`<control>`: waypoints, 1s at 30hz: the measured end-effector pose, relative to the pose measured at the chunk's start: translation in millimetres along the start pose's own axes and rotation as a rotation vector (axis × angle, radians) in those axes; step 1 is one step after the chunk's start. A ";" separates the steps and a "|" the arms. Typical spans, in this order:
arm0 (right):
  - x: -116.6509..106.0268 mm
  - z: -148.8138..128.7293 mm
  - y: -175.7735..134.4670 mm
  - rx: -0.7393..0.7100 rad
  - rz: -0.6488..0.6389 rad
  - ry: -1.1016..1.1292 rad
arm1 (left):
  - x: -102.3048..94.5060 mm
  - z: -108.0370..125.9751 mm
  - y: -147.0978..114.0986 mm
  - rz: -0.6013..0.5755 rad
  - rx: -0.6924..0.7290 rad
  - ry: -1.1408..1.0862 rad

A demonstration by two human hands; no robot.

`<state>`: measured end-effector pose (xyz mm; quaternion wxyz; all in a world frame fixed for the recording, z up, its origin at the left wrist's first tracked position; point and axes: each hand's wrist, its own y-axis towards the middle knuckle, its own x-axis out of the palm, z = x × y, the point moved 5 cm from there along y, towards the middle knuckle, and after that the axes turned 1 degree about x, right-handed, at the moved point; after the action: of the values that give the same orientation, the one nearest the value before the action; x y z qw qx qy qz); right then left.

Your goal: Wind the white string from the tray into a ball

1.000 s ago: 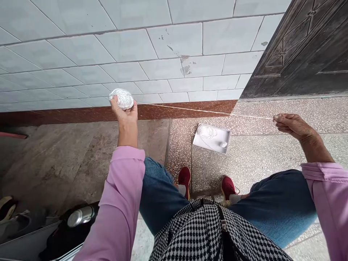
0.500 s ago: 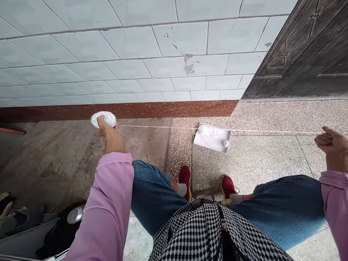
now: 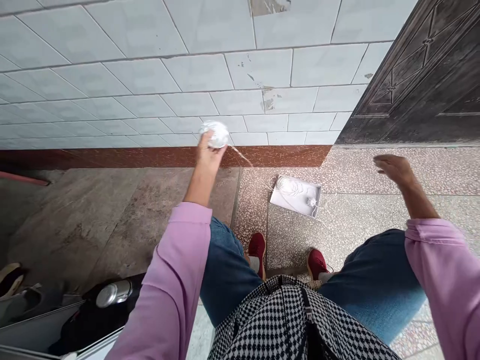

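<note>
My left hand (image 3: 210, 150) is closed around a white ball of yarn (image 3: 215, 135), held up in front of the tiled wall. A loose strand (image 3: 242, 154) trails from the ball down to the right. Off to the right, my right hand (image 3: 396, 169) is in the air above the floor, its fingers stretched out and nothing seen in them. Between the hands, a shallow white box (image 3: 300, 204) lies on the floor. Inside it are a loose coil of white yarn (image 3: 288, 186) and a small white bundle (image 3: 311, 202). Thin yarn spills over the box's right edge.
A white tiled wall (image 3: 195, 72) with a brown skirting (image 3: 168, 157) runs along the front. The dark carved door (image 3: 431, 85) stands at the right. At the lower left are a metal flask (image 3: 112, 295), a dark shoe (image 3: 10, 277) and a red bar (image 3: 24, 177).
My left hand has moved right and up with the ball. My right hand has moved left, and its fingers have opened. The strand, stretched taut before, has gone slack.
</note>
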<state>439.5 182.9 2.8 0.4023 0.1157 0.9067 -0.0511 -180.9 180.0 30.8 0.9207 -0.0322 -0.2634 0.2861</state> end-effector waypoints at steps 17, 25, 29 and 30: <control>122.2 -189.2 -104.3 -0.426 -0.676 0.618 | 161.8 -100.3 -84.3 -0.656 0.090 0.470; 41.8 -142.3 -65.1 -0.354 -0.287 0.718 | 179.5 -134.8 -127.7 -1.200 -0.156 0.653; 48.3 -126.9 -57.1 -0.359 -0.262 0.649 | 187.4 -138.7 -154.1 -1.267 -0.375 0.413; 53.4 -126.7 -58.1 -0.375 -0.271 0.613 | 189.6 -137.6 -156.5 -1.244 -0.380 0.368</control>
<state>299.3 159.3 48.2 0.1165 -0.0707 0.9856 0.0999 100.4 165.2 33.8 0.9222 -0.0841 -0.1173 -0.3588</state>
